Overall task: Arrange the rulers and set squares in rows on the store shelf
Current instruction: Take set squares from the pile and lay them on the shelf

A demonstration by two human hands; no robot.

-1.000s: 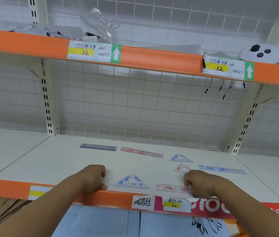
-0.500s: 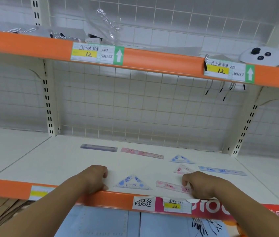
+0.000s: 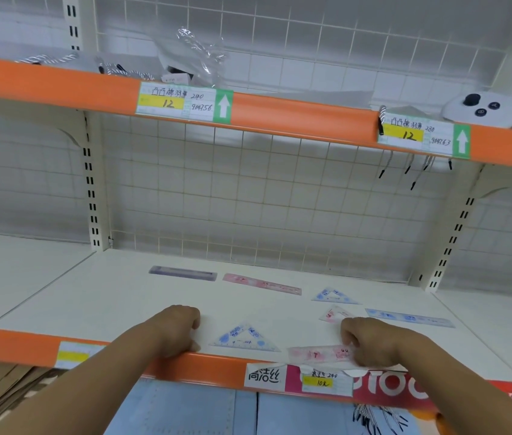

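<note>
Two "12" price labels (image 3: 184,103) over shelf (image 3: 116,296)

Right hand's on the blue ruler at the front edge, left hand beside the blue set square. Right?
No: the right hand is on the pink ruler there; the blue ruler lies untouched farther back. The left hand is beside the blue set square. Head view.

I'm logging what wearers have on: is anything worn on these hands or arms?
No. The left hand and right hand are bare, with no gloves, watch or wristband, and both forearms are uncovered to the frame's edge; no sleeve shows.
</note>
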